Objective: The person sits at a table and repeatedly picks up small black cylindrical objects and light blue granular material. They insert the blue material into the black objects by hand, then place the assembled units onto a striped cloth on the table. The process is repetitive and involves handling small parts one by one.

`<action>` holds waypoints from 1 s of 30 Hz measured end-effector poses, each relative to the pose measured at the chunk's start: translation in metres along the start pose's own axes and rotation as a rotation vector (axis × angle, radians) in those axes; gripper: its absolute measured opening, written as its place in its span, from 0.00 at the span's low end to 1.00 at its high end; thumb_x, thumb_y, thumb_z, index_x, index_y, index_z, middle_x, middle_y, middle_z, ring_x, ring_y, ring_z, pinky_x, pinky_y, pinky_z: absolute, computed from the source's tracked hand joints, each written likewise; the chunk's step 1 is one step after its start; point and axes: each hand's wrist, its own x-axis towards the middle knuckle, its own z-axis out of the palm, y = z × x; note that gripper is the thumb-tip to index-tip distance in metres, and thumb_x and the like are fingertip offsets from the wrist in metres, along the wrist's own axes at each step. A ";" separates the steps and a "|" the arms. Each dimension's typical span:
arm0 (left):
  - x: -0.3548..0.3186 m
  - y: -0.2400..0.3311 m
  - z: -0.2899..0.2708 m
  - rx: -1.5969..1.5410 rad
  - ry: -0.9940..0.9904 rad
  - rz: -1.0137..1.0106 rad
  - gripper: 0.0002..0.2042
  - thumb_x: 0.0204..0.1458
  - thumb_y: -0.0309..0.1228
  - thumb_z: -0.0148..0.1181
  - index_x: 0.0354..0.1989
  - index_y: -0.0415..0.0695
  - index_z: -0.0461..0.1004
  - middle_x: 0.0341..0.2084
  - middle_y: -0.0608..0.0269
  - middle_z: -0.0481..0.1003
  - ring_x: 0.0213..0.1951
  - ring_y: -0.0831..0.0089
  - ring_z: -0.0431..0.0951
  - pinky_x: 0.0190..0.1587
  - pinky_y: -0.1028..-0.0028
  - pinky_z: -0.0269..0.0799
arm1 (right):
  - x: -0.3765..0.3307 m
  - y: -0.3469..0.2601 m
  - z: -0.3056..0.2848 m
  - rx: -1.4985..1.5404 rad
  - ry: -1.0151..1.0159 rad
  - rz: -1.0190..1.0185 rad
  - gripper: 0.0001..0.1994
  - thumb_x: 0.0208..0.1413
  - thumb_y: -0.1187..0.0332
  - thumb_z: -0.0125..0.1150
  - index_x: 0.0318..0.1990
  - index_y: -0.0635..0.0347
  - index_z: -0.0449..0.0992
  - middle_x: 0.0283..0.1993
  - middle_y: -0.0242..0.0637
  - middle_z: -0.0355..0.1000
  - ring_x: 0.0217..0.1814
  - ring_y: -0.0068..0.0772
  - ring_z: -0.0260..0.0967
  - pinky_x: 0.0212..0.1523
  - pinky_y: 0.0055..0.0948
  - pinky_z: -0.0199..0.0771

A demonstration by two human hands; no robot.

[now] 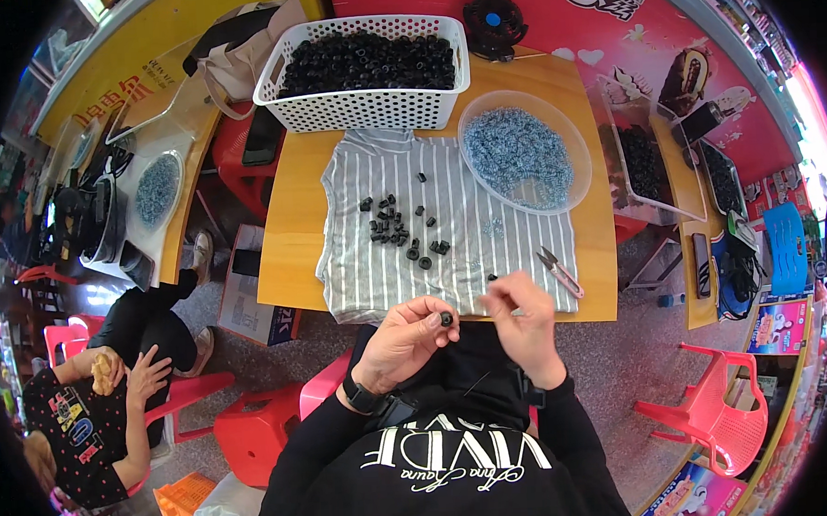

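Observation:
My left hand (401, 344) is at the near edge of the table. Between its thumb and forefinger it pinches a small round black part (447, 319). To its right, my right hand (528, 334) is raised with bent fingers; motion blur hides whether they hold anything. A small dark piece (493, 277) is just beyond those fingers. Farther off, several loose black parts (389, 227) lie on a grey striped cloth (359, 279). Small scissors (560, 275) with pink handles rest at the cloth's right edge.
A white perforated basket (361, 111) full of black parts stands at the back. Beside it sit a round tub (583, 172) of clear bluish pieces and a black fan (494, 24). A person (98, 419) sits at left. Red chairs (715, 411) stand around.

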 end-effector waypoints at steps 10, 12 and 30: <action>-0.001 0.002 0.000 -0.039 0.058 0.006 0.14 0.61 0.26 0.58 0.53 0.32 0.73 0.40 0.55 0.76 0.40 0.70 0.75 0.41 0.79 0.71 | 0.009 0.026 -0.003 -0.505 -0.052 -0.095 0.08 0.47 0.75 0.67 0.36 0.62 0.77 0.30 0.43 0.66 0.35 0.49 0.68 0.35 0.42 0.67; -0.001 0.002 -0.001 -0.043 0.065 0.010 0.14 0.61 0.26 0.58 0.52 0.33 0.74 0.40 0.55 0.77 0.41 0.69 0.76 0.41 0.78 0.71 | 0.010 0.027 -0.002 -0.459 -0.038 -0.091 0.08 0.48 0.77 0.66 0.36 0.63 0.77 0.30 0.43 0.66 0.33 0.48 0.67 0.34 0.41 0.66; -0.002 -0.004 0.000 0.092 0.078 0.059 0.11 0.61 0.25 0.60 0.50 0.35 0.75 0.41 0.57 0.78 0.40 0.71 0.78 0.42 0.76 0.73 | -0.019 -0.010 0.020 0.400 -0.003 0.002 0.06 0.51 0.83 0.65 0.36 0.66 0.76 0.35 0.38 0.75 0.35 0.30 0.73 0.36 0.25 0.73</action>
